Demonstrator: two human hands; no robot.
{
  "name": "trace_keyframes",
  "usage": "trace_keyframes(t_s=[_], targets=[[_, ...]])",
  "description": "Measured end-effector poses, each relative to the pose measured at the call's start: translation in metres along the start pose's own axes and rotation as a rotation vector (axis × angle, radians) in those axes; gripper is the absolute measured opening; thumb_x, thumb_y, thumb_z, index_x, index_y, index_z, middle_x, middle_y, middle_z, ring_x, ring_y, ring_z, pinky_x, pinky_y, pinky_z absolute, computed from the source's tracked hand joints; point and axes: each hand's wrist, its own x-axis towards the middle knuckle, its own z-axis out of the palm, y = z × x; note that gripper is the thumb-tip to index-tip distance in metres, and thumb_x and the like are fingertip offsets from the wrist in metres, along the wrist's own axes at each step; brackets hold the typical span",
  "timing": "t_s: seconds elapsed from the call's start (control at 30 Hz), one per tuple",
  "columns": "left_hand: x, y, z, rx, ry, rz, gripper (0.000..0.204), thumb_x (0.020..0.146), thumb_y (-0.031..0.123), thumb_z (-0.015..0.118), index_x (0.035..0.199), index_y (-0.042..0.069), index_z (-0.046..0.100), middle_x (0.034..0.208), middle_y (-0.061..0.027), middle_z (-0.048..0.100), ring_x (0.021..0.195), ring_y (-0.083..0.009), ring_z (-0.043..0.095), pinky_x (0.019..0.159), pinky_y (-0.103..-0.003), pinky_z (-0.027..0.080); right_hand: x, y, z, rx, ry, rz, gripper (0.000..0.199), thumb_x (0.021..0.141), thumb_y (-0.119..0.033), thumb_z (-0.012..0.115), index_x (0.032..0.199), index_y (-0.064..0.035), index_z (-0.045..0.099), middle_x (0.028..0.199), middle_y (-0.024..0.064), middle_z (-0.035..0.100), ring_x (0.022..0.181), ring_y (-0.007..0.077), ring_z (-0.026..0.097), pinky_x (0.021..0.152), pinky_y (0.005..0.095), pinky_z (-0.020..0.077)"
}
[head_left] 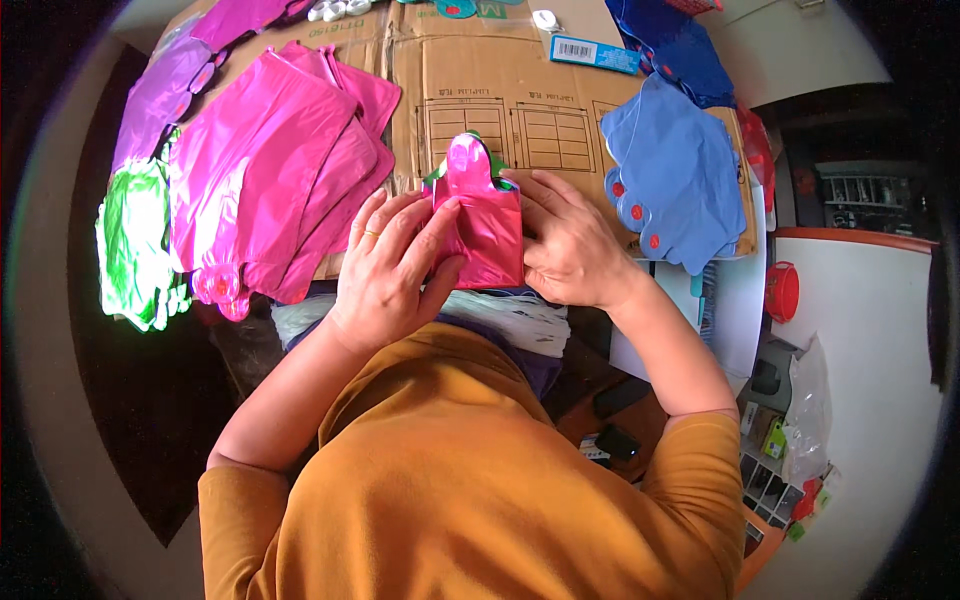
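Observation:
In front of me, near the cardboard's close edge, is a shiny pink foil packet [482, 238], folded into a small rectangle. A rounded pink tab stands out from its far end, with bits of green and dark blue showing beside it. My left hand [392, 252], a ring on one finger, grips the packet's left side, its fingertips pressed on the top face. Curled fingers of my right hand [572, 240] hold the right edge. To the left lies a stack of flat pink foil sheets [270, 165]; to the right is a stack of blue sheets [680, 175] with red dots.
Brown cardboard [425, 60] covers the work surface. Bright green foil [140, 240] and purple foil [160, 110] lie at the far left. A blue-and-white labelled strip [594, 54] and dark blue sheets [670, 50] are at the back right. A red round container [782, 292] stands beyond the right edge.

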Motion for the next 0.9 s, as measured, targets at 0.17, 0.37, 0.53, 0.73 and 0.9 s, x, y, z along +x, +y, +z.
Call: trace_keyframes(t_s=[0.17,0.37,0.53,0.73,0.9], targets=[[0.001,-0.001,0.002,-0.002,0.013,-0.005,0.056,0.081,0.02,0.074,0.133,0.005,0.058,0.117,-0.0137,0.06,0.115,-0.0314,0.058,0.107,-0.049,0.04,0.002,-0.002,0.003,0.019,0.018,0.023,0.022,0.066,-0.02,0.069,0.081,-0.0034,0.074,0.132,0.0222,0.057,0.13,0.0372,0.048,0.113,0.0491,0.0339],[-0.002,-0.001,0.003,-0.053,0.029,-0.014,0.058,0.081,0.017,0.074,0.134,0.003,0.057,0.118,-0.0159,0.061,0.115,-0.0337,0.058,0.107,-0.05,0.04,-0.002,0.003,0.016,0.151,0.078,0.068,0.022,0.07,-0.01,0.066,0.089,0.0019,0.07,0.127,0.021,0.057,0.129,0.0382,0.049,0.112,0.0522,0.0349],[0.003,0.0,-0.001,-0.045,0.005,-0.01,0.059,0.08,0.016,0.075,0.135,0.003,0.056,0.117,-0.0167,0.061,0.114,-0.0339,0.059,0.107,-0.05,0.04,0.001,0.004,0.002,0.203,0.126,0.081,0.019,0.081,-0.01,0.063,0.095,0.0002,0.069,0.12,0.0198,0.063,0.128,0.0394,0.051,0.115,0.0537,0.0321],[0.001,-0.001,0.002,-0.029,0.035,-0.018,0.059,0.08,0.019,0.074,0.135,0.006,0.056,0.113,-0.0105,0.062,0.11,-0.0287,0.059,0.1,-0.047,0.042,0.006,-0.009,-0.007,0.492,0.225,0.32,0.029,0.089,-0.029,0.068,0.095,-0.0005,0.07,0.115,0.0176,0.068,0.129,0.0382,0.052,0.115,0.0521,0.0303],[0.001,0.002,-0.001,-0.034,0.001,-0.069,0.063,0.08,0.02,0.076,0.137,0.006,0.055,0.111,-0.0094,0.064,0.102,-0.0284,0.059,0.087,-0.043,0.044,0.012,-0.003,-0.012,0.467,0.189,0.229,0.04,0.081,-0.04,0.078,0.089,-0.0013,0.071,0.11,0.0147,0.07,0.123,0.0365,0.055,0.109,0.0473,0.0366]])
